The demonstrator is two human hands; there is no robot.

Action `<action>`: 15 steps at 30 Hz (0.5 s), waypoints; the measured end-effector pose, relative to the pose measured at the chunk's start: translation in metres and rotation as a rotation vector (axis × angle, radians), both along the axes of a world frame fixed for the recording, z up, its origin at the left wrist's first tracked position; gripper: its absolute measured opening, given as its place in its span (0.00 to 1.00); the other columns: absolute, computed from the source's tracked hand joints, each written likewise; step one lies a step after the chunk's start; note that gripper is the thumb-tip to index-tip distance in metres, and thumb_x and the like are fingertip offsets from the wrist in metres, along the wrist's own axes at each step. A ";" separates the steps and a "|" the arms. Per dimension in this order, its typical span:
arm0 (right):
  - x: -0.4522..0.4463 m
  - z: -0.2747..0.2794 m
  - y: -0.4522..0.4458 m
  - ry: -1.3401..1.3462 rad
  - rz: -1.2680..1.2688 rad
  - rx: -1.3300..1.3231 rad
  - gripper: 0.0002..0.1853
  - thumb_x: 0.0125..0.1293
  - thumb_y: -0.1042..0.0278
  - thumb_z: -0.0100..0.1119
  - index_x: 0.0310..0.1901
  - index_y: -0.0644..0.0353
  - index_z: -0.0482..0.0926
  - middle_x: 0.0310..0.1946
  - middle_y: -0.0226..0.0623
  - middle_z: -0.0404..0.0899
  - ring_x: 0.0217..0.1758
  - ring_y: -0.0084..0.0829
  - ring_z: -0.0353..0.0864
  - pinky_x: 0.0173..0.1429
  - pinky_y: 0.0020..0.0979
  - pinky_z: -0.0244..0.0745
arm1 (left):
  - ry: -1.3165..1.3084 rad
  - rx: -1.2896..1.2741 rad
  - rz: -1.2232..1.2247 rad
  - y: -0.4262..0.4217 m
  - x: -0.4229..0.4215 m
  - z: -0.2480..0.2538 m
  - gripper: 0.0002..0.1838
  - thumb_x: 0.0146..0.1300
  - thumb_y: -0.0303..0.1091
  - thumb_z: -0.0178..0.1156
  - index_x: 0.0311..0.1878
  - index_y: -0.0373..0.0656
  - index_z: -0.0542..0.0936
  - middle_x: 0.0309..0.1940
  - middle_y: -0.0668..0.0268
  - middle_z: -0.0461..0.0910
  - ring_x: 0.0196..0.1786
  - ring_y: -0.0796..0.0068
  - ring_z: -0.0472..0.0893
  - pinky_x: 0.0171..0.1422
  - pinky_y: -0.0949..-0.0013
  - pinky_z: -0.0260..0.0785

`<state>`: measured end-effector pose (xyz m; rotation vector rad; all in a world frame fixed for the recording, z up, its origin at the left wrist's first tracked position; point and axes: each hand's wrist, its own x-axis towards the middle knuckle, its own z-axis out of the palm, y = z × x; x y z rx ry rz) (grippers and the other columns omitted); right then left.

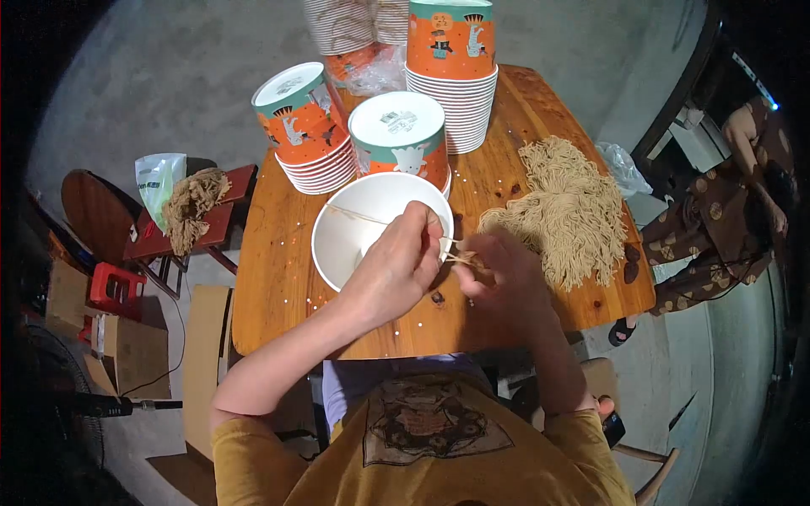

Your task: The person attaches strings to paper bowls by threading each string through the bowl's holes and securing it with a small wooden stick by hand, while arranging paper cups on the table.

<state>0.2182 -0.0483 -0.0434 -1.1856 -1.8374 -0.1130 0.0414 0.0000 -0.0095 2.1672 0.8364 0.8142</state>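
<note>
A white paper bucket lies in front of me on the wooden table, its white inside facing me. Across its opening runs a thin beige string, which leads into my left hand. The fingers of that hand are pinched together on the string, over the bucket's right side. Close by on the right, my right hand is closed around the string's other stretch, with short strands and loops showing between both hands. Its fingertips are partly in shadow. A large heap of beige strings lies right beside my right hand.
Stacked orange and green paper buckets stand upside down along the table's back, with a shorter stack at left. White specks dot the wooden table. A red bench holds more string. Another person is at right.
</note>
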 end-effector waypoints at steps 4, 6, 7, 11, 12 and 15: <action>-0.001 0.003 0.000 -0.114 -0.023 0.048 0.12 0.47 0.72 0.66 0.34 0.53 0.75 0.25 0.31 0.68 0.26 0.33 0.76 0.27 0.33 0.73 | -0.013 -0.033 -0.002 -0.001 -0.001 0.001 0.09 0.62 0.22 0.53 0.42 0.39 0.63 0.34 0.61 0.70 0.36 0.68 0.75 0.41 0.67 0.68; 0.000 -0.001 0.003 -0.185 -0.044 0.069 0.11 0.47 0.72 0.67 0.33 0.54 0.75 0.24 0.31 0.67 0.26 0.33 0.75 0.27 0.33 0.73 | -0.010 0.003 -0.012 -0.001 -0.001 -0.001 0.09 0.62 0.22 0.53 0.42 0.39 0.63 0.34 0.61 0.70 0.36 0.68 0.74 0.41 0.67 0.68; 0.000 -0.001 0.003 -0.186 -0.045 0.071 0.11 0.47 0.72 0.67 0.33 0.54 0.75 0.24 0.31 0.67 0.26 0.33 0.75 0.27 0.33 0.73 | -0.006 0.037 -0.021 0.000 -0.001 -0.002 0.09 0.62 0.22 0.53 0.42 0.39 0.63 0.34 0.61 0.70 0.36 0.68 0.74 0.41 0.67 0.68; -0.001 -0.001 0.000 -0.145 -0.008 0.054 0.11 0.47 0.73 0.66 0.32 0.55 0.75 0.23 0.31 0.67 0.26 0.32 0.75 0.27 0.33 0.73 | 0.048 0.085 -0.015 -0.001 -0.003 -0.003 0.09 0.63 0.22 0.53 0.42 0.39 0.63 0.34 0.61 0.71 0.37 0.68 0.75 0.41 0.68 0.68; -0.001 -0.002 0.000 -0.127 0.014 0.041 0.10 0.48 0.74 0.65 0.32 0.55 0.74 0.24 0.31 0.67 0.26 0.33 0.75 0.28 0.33 0.73 | 0.025 0.080 -0.019 -0.001 -0.003 -0.002 0.08 0.62 0.22 0.53 0.41 0.38 0.64 0.33 0.58 0.71 0.37 0.61 0.74 0.41 0.63 0.68; 0.001 0.007 -0.003 -0.091 0.110 -0.030 0.10 0.49 0.77 0.63 0.34 0.57 0.74 0.26 0.34 0.67 0.29 0.34 0.75 0.31 0.33 0.74 | 0.002 0.071 -0.027 0.000 -0.007 0.003 0.08 0.62 0.23 0.54 0.40 0.37 0.65 0.31 0.55 0.71 0.37 0.54 0.74 0.41 0.59 0.67</action>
